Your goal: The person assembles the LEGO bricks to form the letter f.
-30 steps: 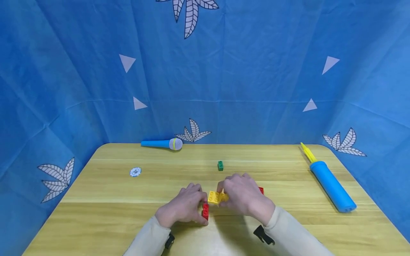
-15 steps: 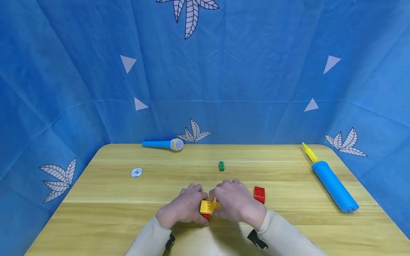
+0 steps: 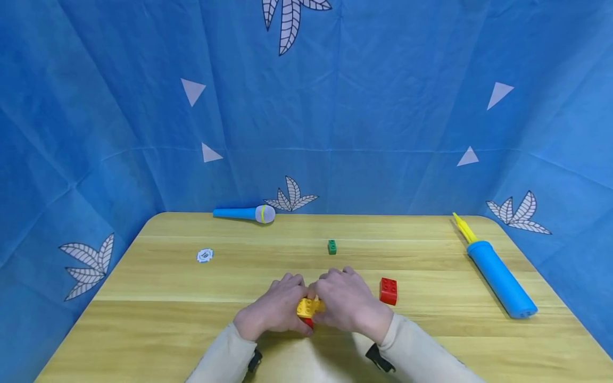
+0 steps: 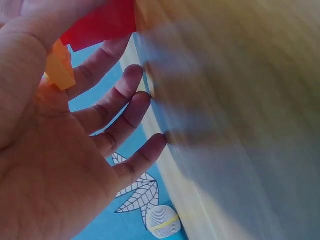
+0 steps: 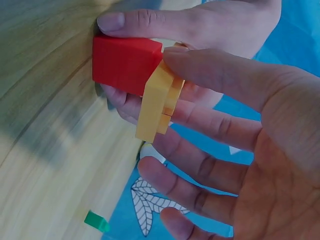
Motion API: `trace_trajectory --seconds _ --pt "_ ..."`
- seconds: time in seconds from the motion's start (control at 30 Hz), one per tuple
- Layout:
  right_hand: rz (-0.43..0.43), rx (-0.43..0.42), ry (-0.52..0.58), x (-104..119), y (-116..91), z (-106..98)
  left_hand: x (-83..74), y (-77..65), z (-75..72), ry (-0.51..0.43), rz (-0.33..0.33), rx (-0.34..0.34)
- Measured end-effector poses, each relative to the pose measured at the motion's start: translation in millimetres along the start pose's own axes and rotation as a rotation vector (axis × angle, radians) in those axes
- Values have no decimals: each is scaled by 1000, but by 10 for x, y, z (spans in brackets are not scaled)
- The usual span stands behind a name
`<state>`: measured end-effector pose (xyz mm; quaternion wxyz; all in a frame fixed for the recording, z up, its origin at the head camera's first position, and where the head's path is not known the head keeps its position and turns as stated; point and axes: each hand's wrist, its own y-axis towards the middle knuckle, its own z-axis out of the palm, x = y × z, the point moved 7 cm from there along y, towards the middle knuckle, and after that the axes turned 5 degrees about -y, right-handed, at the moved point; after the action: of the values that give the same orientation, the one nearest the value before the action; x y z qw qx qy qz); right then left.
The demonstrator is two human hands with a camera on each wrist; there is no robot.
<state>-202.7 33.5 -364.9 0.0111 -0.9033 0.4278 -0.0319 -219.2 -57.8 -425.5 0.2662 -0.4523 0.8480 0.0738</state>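
My left hand (image 3: 274, 309) grips a red toy building block (image 5: 125, 65) between thumb and fingers, low at the tabletop. A thinner yellow building block (image 3: 305, 307) sits at the red one's studded top, overlapping it. My right hand (image 3: 348, 304) pinches the yellow block between thumb and index finger, its other fingers loosely bent. From the right wrist, the yellow block (image 5: 155, 102) appears slightly tilted against the red one and sticks out past its side. In the left wrist view the red block (image 4: 102, 24) and part of the yellow block (image 4: 60, 67) show above the palm.
Another red block (image 3: 388, 291) lies right of my hands, and a small green block (image 3: 332, 247) lies beyond them. A poker chip (image 3: 205, 255) is at left, a toy microphone (image 3: 244, 214) at the back edge, a blue hand pump (image 3: 502, 279) at right.
My right hand has moved left and toward me, bringing the yellow block from beside the red block onto its top. The second red block is now uncovered. My left hand stays in place.
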Motion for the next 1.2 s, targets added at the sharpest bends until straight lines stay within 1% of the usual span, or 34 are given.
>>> trace_trajectory --seconds 0.27,0.6,1.0,1.2 --pt "-8 -10 -16 30 9 -1 -13 -11 -22 15 18 -22" --pt "1 -4 -22 12 -3 -7 -5 0 -21 -14 10 -16" --pt "-9 0 -23 12 -9 7 8 8 -8 -9 2 -15" --pt "-10 -4 -56 29 4 20 -2 5 -12 4 7 -19"
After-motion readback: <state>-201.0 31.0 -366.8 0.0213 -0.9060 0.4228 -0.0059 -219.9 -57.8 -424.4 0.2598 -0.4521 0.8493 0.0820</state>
